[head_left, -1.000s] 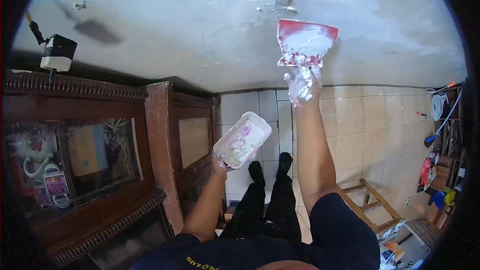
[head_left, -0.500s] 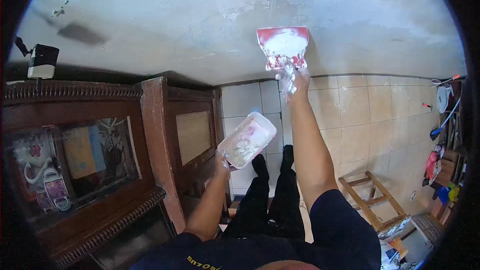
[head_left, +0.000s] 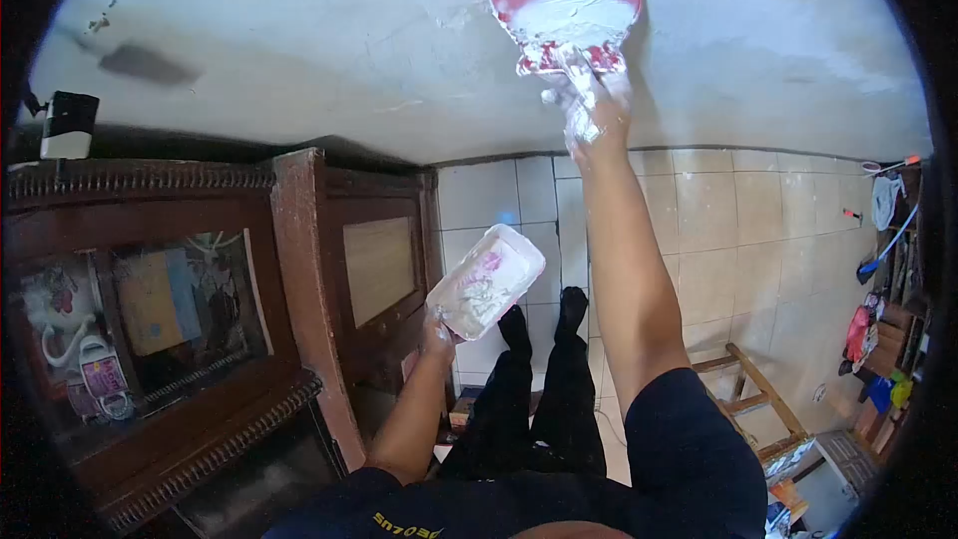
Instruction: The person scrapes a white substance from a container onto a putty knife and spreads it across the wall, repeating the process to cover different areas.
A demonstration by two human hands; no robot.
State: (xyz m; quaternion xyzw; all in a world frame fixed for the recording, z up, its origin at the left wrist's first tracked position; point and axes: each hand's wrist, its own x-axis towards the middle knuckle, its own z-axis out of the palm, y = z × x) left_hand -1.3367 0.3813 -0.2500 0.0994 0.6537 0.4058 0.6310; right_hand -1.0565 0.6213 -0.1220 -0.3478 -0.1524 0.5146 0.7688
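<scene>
My right hand (head_left: 591,105), smeared with white paste, is closed on a wide red putty knife (head_left: 567,12). White putty coats most of the blade, whose broad edge lies against the pale wall (head_left: 339,50). Lower down, my left hand (head_left: 439,332) grips the near end of a white rectangular tub (head_left: 489,279). Inside the tub is white putty with a pinkish patch on its far side. The fingers under the tub are hidden.
A dark wooden cabinet (head_left: 299,279) with glass panes stands at the left, close to my left arm. A wooden stool or frame (head_left: 763,399) is at the lower right. Tools and clutter (head_left: 883,339) line the far right edge above the tiled floor (head_left: 709,230).
My right hand has moved the putty knife up the wall, so it now sits higher in view. The tub in my left hand has shifted only slightly left.
</scene>
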